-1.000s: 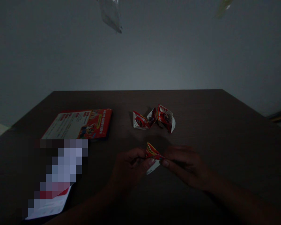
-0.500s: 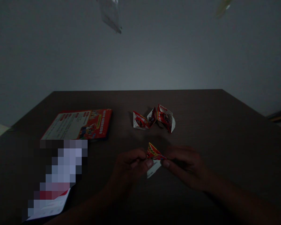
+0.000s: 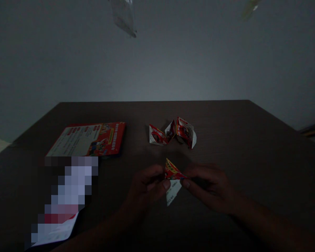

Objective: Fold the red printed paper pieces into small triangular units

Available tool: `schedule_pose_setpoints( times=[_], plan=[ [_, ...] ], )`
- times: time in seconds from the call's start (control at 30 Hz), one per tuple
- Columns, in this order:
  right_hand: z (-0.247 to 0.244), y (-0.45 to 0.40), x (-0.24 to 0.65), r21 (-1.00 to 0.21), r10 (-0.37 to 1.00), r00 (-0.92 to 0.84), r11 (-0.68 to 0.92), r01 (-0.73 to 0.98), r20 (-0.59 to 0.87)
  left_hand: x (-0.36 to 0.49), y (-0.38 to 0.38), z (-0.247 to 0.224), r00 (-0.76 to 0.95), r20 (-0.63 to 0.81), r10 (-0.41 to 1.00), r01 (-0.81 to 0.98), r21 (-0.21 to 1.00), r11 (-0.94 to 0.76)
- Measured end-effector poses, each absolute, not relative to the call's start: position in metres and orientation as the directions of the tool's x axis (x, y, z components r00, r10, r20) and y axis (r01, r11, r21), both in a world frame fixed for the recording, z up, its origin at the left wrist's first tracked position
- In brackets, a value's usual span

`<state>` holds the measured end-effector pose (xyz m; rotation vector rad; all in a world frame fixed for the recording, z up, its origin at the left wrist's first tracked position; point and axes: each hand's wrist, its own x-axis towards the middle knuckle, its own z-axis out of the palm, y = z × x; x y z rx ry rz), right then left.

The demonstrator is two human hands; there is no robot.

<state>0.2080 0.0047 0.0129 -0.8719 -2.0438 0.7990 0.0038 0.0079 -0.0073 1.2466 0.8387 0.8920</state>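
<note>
Between my two hands is a small folded piece of printed paper [image 3: 172, 172], red and yellow on its upper part, with a pale lettered flap pointing down. My left hand [image 3: 148, 185] pinches its left side between thumb and fingers. From the other side, my right hand [image 3: 210, 187] grips the right corner with thumb and forefinger. Just beyond the hands, folded red-and-white paper shapes [image 3: 185, 131] stand in a zigzag on the dark table [image 3: 225, 140]. The room is dim, and the fingertips behind the paper are hidden.
Left of the folded shapes lies a red printed booklet or stack of sheets [image 3: 112, 141] with a white text panel. Nearer to me on the left, a bright phone-like object [image 3: 59, 229] is mostly pixelated. A pale wall [image 3: 157, 63] rises behind the table's far edge.
The paper has tilted slightly in my fingers, its pale flap now reaching lower and its red part showing more. My hands have barely moved, and the things on the table stay put.
</note>
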Motion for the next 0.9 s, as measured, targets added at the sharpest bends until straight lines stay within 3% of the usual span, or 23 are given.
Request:
schedule_pose_setpoints(
  times=[0.37, 0.57, 0.73, 0.9],
  plan=[
    [0.014, 0.005, 0.208, -0.752, 0.780, -0.488, 0.577, 0.318, 0.392, 0.002, 0.010, -0.013, 0.408, -0.041, 0.912, -0.180, 0.976, 0.125],
    [0.014, 0.006, 0.210, -0.763, 0.780, -0.497, 0.568, 0.309, 0.379, 0.008, 0.015, -0.004, 0.449, -0.109, 0.887, -0.350, 0.892, 0.287],
    [0.015, 0.005, 0.209, -0.783, 0.777, -0.508, 0.556, 0.277, 0.372, 0.011, 0.015, -0.002, 0.589, -0.182, 0.787, -0.431, 0.753, 0.497],
    [0.014, 0.005, 0.208, -0.791, 0.785, -0.488, 0.550, 0.269, 0.381, 0.012, 0.013, -0.002, 0.610, -0.202, 0.766, -0.456, 0.701, 0.548]
  ],
)
